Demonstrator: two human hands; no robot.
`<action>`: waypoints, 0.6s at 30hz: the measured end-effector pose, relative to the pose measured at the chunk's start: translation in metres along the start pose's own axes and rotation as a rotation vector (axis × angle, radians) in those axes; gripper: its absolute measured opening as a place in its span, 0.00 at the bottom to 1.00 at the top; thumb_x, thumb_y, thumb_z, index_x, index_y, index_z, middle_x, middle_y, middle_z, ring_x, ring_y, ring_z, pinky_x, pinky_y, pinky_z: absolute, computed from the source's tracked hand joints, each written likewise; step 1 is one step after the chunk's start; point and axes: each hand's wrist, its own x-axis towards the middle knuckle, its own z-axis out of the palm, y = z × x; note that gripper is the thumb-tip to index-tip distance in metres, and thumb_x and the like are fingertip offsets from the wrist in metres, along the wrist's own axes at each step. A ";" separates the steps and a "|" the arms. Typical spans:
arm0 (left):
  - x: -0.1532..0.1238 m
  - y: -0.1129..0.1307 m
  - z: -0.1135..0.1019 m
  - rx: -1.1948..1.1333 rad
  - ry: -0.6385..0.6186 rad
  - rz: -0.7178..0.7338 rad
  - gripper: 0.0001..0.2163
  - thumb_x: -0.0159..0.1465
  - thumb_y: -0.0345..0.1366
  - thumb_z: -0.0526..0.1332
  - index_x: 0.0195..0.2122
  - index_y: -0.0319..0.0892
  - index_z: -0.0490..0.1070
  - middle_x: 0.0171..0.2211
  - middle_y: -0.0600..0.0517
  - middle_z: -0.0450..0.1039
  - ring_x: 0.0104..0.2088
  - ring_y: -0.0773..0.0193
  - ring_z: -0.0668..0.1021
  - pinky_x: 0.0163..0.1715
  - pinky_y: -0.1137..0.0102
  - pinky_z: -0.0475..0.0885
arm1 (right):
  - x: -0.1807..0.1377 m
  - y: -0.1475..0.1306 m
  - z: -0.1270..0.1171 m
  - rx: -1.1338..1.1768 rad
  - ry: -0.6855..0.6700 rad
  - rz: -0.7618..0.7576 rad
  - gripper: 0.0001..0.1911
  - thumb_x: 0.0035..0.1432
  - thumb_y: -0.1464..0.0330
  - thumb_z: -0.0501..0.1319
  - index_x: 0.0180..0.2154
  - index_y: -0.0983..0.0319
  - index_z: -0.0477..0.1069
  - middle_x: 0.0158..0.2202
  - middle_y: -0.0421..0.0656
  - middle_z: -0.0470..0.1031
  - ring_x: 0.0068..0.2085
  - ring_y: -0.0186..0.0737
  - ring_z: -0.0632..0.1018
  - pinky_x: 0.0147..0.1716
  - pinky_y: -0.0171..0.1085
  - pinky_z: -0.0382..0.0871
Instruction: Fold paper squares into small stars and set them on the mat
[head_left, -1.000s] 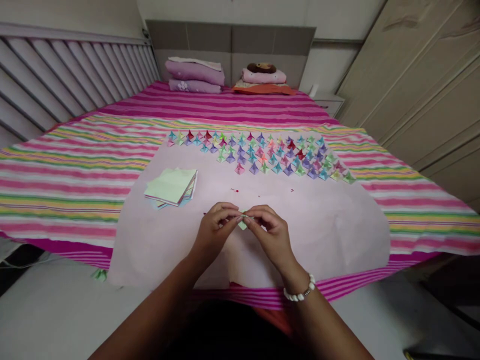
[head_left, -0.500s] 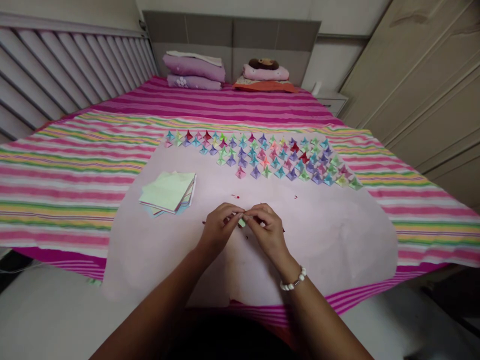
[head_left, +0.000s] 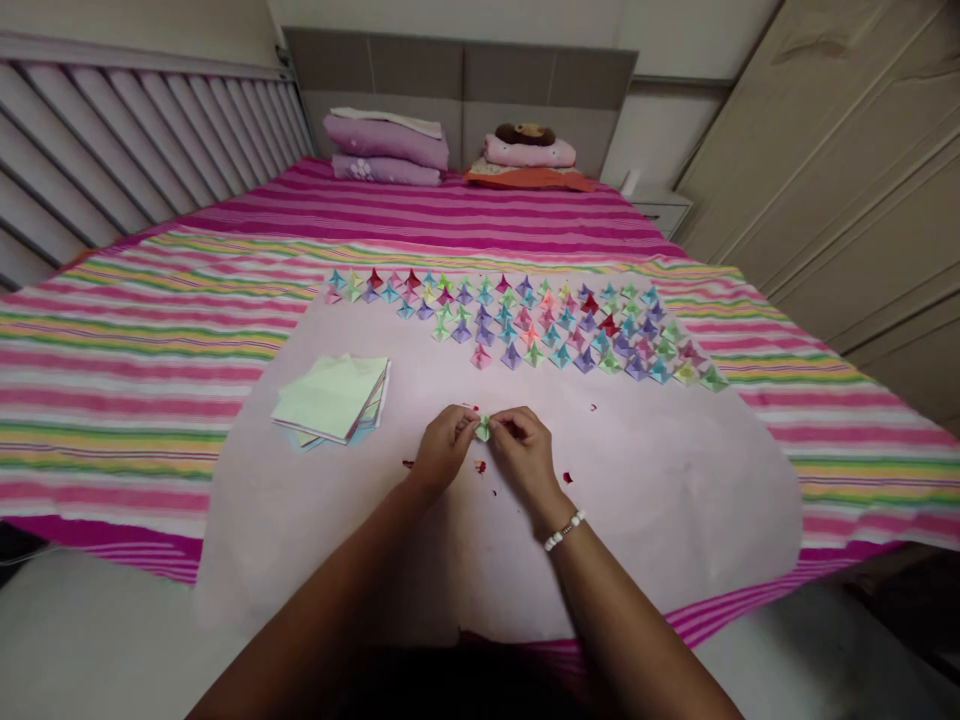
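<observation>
A small light-green folded paper piece (head_left: 484, 428) is pinched between my two hands, above the white sheet (head_left: 660, 520). My left hand (head_left: 448, 446) is closed on its left edge. My right hand (head_left: 526, 450), with a beaded bracelet (head_left: 564, 530) at the wrist, grips its right edge. Beyond the hands stand rows of small folded paper shapes (head_left: 561, 355) in blue, purple, pink, green and red. A stack of square paper sheets (head_left: 330, 395), pale green on top, lies to the left.
Small red scraps (head_left: 568, 478) are scattered around my hands. The sheet lies on a striped bed cover (head_left: 120, 390). Folded purple bedding (head_left: 386, 140) and a pink folded pile (head_left: 529, 152) sit by the headboard (head_left: 525, 70). A slatted rail (head_left: 165, 130) runs along the left.
My hands have drawn slightly apart, so more of the green folded paper shows between them. The red scraps below are now more exposed. The view has tilted a little.
</observation>
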 end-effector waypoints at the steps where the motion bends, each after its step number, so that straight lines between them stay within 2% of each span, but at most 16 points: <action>1: 0.000 -0.004 0.001 -0.007 0.000 -0.010 0.04 0.60 0.34 0.57 0.32 0.41 0.70 0.28 0.53 0.72 0.30 0.65 0.75 0.34 0.69 0.70 | 0.000 0.003 0.001 -0.004 0.005 0.004 0.05 0.53 0.67 0.61 0.27 0.59 0.74 0.28 0.40 0.70 0.29 0.37 0.70 0.30 0.36 0.65; 8: 0.000 -0.019 0.007 -0.073 0.053 -0.096 0.04 0.59 0.35 0.57 0.31 0.41 0.69 0.26 0.54 0.73 0.29 0.65 0.77 0.31 0.70 0.71 | -0.002 0.022 0.008 -0.113 0.003 -0.025 0.04 0.53 0.70 0.58 0.27 0.60 0.70 0.28 0.39 0.68 0.28 0.36 0.69 0.28 0.35 0.63; 18: -0.001 -0.017 0.017 0.046 0.126 -0.107 0.03 0.54 0.34 0.61 0.27 0.42 0.69 0.24 0.55 0.70 0.24 0.68 0.73 0.27 0.72 0.67 | -0.005 0.023 0.010 -0.167 -0.002 -0.068 0.03 0.52 0.73 0.57 0.27 0.60 0.67 0.28 0.39 0.66 0.28 0.36 0.68 0.28 0.36 0.62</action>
